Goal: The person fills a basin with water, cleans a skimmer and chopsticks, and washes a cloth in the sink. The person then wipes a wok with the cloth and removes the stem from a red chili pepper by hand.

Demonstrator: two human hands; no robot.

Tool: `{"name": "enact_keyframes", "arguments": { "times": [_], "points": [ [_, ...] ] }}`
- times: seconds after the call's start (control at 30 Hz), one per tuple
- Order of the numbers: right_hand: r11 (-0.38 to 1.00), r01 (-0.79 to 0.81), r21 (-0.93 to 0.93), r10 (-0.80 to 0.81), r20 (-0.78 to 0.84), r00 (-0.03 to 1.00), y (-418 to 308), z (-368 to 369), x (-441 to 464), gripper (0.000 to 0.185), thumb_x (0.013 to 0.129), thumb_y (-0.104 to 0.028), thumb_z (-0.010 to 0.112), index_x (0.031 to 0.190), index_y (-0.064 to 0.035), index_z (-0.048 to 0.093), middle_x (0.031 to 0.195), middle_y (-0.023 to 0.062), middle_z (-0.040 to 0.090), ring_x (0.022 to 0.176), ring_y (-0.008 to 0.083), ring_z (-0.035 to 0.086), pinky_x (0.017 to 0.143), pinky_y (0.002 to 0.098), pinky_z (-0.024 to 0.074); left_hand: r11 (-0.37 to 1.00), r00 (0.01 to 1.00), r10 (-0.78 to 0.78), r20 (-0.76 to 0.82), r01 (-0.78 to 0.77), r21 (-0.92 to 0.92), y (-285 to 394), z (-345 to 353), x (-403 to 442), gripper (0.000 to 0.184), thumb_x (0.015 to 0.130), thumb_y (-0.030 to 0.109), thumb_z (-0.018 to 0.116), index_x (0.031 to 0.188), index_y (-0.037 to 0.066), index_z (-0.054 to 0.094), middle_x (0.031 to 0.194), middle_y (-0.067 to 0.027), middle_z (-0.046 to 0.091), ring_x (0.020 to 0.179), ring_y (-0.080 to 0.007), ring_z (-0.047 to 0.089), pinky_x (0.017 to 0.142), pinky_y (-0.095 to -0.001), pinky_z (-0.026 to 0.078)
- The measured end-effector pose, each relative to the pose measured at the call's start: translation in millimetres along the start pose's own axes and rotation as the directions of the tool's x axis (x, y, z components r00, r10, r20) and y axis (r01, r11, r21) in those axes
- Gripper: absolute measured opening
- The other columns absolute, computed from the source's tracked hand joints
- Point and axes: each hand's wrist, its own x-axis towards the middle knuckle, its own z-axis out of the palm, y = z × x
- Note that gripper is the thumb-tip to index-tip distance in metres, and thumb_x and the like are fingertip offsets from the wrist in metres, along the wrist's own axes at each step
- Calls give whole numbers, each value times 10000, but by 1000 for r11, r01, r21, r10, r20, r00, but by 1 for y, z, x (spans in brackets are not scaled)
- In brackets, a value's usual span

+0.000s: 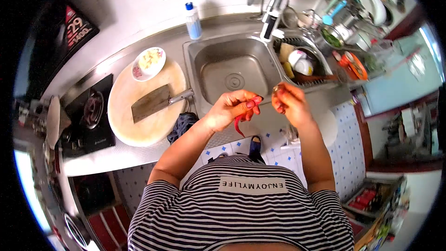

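Observation:
My left hand (232, 108) is closed around a red chili pepper (238, 126), whose thin curved tip hangs below the fingers. Just to its right, my right hand (292, 103) is raised with its fingertips pinched together; a small dark bit shows there, too small to name. The two hands are apart, in front of the steel sink (211, 76). On the round cutting board (121, 102) to the left lies a cleaver (152, 103), its handle toward the sink. A white bowl (157, 75) of chopped pale yellow pieces rests at the board's far edge.
Behind the sink stand a faucet (270, 23) and a blue-capped bottle (193, 24). A drain basket (320, 65) with bowls sits at the sink's right. A dark cloth (182, 128) lies by the board, and a stove (88, 130) is farther left. Utensils crowd the right corner.

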Motion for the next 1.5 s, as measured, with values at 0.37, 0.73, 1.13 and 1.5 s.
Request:
{"name": "enact_keyframes", "arguments": {
  "times": [0.37,0.73,1.13,1.5],
  "points": [
    [838,80,-540,65,243,968,49,-111,135,498,881,-430,415,1137,-10,494,1011,127,574,1025,223,496,851,306,385,908,915,-70,-398,-107,-405,-18,-3,72,191,886,177,464,958,15,535,753,-55,577,585,-106,504,507,-211,399],
    [907,-158,390,191,-45,981,63,-39,164,263,898,-314,426,801,-76,478,702,45,536,670,194,555,630,323,466,940,708,-259,-657,30,-339,-49,8,80,233,884,225,452,815,9,506,593,-37,450,430,-121,382,378,-257,276],
    [820,-416,394,345,239,908,62,56,176,333,831,-426,519,696,-132,436,443,-65,222,338,69,187,334,240,129,955,777,-164,-607,-29,-295,-18,-24,9,269,909,276,420,793,44,490,493,-2,355,347,-87,280,315,-220,218],
    [773,-104,626,119,19,993,64,57,228,317,892,-308,430,630,-130,422,429,-55,224,337,58,173,317,218,139,984,718,-174,-674,153,-91,-13,-49,-115,201,905,172,401,795,30,489,523,-13,407,405,-87,349,365,-230,268]
  ]
}}
